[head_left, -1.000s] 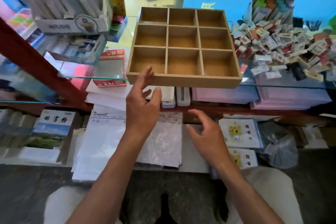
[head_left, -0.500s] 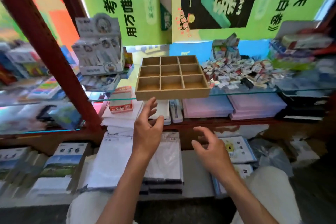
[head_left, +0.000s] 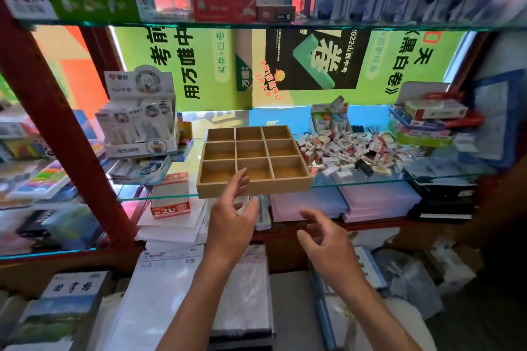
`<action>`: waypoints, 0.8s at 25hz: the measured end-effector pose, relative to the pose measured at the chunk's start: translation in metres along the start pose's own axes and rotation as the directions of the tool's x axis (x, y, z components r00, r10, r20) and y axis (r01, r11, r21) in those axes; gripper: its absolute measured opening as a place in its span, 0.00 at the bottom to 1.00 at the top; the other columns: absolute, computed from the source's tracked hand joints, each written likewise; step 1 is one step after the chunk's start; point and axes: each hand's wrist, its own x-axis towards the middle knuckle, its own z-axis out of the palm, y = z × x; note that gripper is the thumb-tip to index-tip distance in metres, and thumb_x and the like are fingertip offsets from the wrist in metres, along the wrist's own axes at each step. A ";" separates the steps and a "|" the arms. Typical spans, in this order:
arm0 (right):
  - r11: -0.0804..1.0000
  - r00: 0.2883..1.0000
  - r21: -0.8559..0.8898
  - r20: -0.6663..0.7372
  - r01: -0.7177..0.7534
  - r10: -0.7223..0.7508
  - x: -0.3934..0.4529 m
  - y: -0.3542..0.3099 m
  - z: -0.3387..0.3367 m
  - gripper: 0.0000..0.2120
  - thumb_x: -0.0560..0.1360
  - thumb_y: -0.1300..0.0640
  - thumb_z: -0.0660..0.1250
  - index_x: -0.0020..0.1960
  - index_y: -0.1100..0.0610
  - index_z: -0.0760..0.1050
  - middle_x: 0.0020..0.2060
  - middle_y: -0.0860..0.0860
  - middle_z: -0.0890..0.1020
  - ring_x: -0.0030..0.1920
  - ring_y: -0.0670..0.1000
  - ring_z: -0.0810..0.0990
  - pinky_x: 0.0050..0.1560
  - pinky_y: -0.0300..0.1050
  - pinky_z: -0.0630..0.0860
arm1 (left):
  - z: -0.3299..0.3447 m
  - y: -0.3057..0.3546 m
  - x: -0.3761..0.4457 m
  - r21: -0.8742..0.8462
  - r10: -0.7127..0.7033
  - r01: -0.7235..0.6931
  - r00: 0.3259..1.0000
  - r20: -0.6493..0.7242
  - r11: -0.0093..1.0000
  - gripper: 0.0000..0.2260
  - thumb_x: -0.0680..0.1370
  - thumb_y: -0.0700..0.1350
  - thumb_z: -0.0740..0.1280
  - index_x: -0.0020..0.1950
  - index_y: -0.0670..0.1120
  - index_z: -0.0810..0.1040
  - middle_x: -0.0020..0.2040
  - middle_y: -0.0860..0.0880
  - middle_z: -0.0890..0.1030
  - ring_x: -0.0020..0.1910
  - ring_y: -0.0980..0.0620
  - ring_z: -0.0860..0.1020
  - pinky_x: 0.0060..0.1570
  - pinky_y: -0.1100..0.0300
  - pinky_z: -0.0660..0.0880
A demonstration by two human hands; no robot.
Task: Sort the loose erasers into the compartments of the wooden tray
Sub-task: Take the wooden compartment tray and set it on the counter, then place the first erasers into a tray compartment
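A wooden tray (head_left: pixel 253 188) with a grid of empty compartments sits on a glass shelf (head_left: pixel 370 179) at mid-height. To its right lies a heap of loose erasers (head_left: pixel 353 148) in small paper sleeves, mostly white, red and black. My left hand (head_left: pixel 231 222) hovers just in front of the tray's front wall, fingers spread and relaxed, holding nothing. My right hand (head_left: pixel 328 245) floats lower and to the right, below the shelf edge, fingers loosely curved and empty.
A red shelf post (head_left: pixel 57 128) slants down on the left. A display box of stationery (head_left: pixel 139 120) stands left of the tray. Pink folders (head_left: pixel 376 199) and paper stacks (head_left: pixel 171 288) fill the shelf below. Boxes (head_left: pixel 427 120) are piled at the right; another glass shelf runs overhead.
The view has tilted up and pulled back, showing the upper shelf and posters. Both hands stay in front of the tray, empty, barely shifted.
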 end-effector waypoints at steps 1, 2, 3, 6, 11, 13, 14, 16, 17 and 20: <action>1.000 1.000 -0.011 0.006 -0.004 0.004 0.011 0.001 0.002 0.18 0.78 0.52 0.67 0.67 0.43 0.73 0.56 0.42 0.78 0.57 0.43 0.78 0.56 0.45 0.79 | 0.005 -0.002 0.009 0.008 -0.013 0.013 1.000 0.010 1.000 0.25 0.80 0.42 0.66 0.75 0.56 0.67 0.68 0.55 0.75 0.67 0.57 0.73 0.65 0.52 0.75; 1.000 1.000 -0.022 0.007 -0.014 0.014 0.021 0.003 0.005 0.18 0.78 0.52 0.67 0.67 0.43 0.73 0.57 0.43 0.79 0.58 0.43 0.77 0.57 0.46 0.79 | 0.010 -0.004 0.018 0.015 -0.026 0.026 0.999 0.018 1.000 0.25 0.80 0.43 0.66 0.75 0.57 0.66 0.69 0.55 0.74 0.67 0.57 0.72 0.65 0.52 0.74; 0.999 1.000 -0.038 -0.001 -0.025 0.025 0.032 0.004 0.007 0.18 0.78 0.52 0.67 0.67 0.43 0.72 0.59 0.43 0.79 0.59 0.43 0.77 0.58 0.47 0.78 | 0.014 -0.006 0.026 0.020 -0.038 0.038 0.999 0.029 0.999 0.25 0.80 0.43 0.66 0.75 0.58 0.66 0.70 0.56 0.74 0.68 0.57 0.72 0.65 0.52 0.73; 0.989 0.998 -0.144 -0.053 0.025 -0.033 0.066 0.006 0.012 0.18 0.78 0.54 0.66 0.67 0.46 0.72 0.62 0.44 0.77 0.62 0.44 0.73 0.61 0.43 0.73 | 0.029 -0.016 0.056 0.087 -0.064 0.059 0.996 0.057 0.994 0.26 0.80 0.45 0.66 0.75 0.61 0.63 0.71 0.57 0.71 0.70 0.57 0.70 0.65 0.54 0.72; 0.922 0.975 -0.330 -0.011 0.205 -0.221 0.134 0.006 0.022 0.20 0.77 0.43 0.64 0.66 0.49 0.73 0.62 0.46 0.77 0.63 0.48 0.72 0.63 0.50 0.71 | 0.053 -0.039 0.109 0.588 -0.056 -0.030 0.990 0.128 0.809 0.24 0.83 0.50 0.61 0.78 0.54 0.60 0.77 0.52 0.64 0.75 0.50 0.64 0.71 0.52 0.65; 0.851 0.975 -0.476 0.090 0.221 -0.203 0.154 0.014 0.027 0.28 0.74 0.33 0.54 0.66 0.47 0.73 0.63 0.46 0.78 0.65 0.50 0.73 0.64 0.53 0.69 | 0.063 -0.051 0.121 0.688 -0.059 -0.122 0.970 0.234 0.715 0.23 0.84 0.53 0.57 0.79 0.53 0.57 0.78 0.52 0.61 0.76 0.50 0.61 0.74 0.49 0.59; 0.811 0.973 -0.539 0.137 0.229 -0.184 0.159 0.018 0.029 0.30 0.73 0.31 0.51 0.65 0.46 0.73 0.62 0.46 0.78 0.65 0.51 0.73 0.64 0.53 0.67 | 0.067 -0.057 0.126 0.731 -0.075 -0.144 0.963 0.258 0.667 0.24 0.84 0.55 0.55 0.79 0.54 0.57 0.79 0.52 0.60 0.77 0.50 0.59 0.76 0.46 0.56; 0.759 0.968 -0.600 0.169 0.252 -0.187 0.169 0.028 0.030 0.24 0.76 0.33 0.53 0.61 0.45 0.74 0.59 0.45 0.80 0.61 0.51 0.74 0.62 0.53 0.65 | 0.075 -0.068 0.137 0.829 -0.122 -0.119 0.968 0.220 0.546 0.25 0.82 0.61 0.51 0.78 0.56 0.57 0.79 0.52 0.59 0.78 0.49 0.57 0.76 0.39 0.51; 0.754 0.966 -0.604 0.159 0.258 -0.203 0.172 0.031 0.028 0.19 0.77 0.35 0.55 0.59 0.45 0.74 0.56 0.45 0.80 0.59 0.51 0.75 0.61 0.52 0.66 | 0.079 -0.073 0.141 0.866 -0.160 -0.081 0.970 0.182 0.493 0.26 0.82 0.64 0.49 0.78 0.57 0.57 0.79 0.51 0.59 0.78 0.48 0.57 0.75 0.37 0.49; 0.752 0.955 -0.592 0.120 0.289 -0.272 0.176 0.048 0.028 0.13 0.78 0.40 0.60 0.55 0.46 0.76 0.51 0.45 0.81 0.54 0.50 0.76 0.56 0.51 0.69 | 0.088 -0.085 0.144 0.899 -0.180 -0.082 0.968 0.174 0.430 0.28 0.80 0.66 0.46 0.77 0.57 0.60 0.79 0.49 0.60 0.78 0.46 0.57 0.74 0.37 0.55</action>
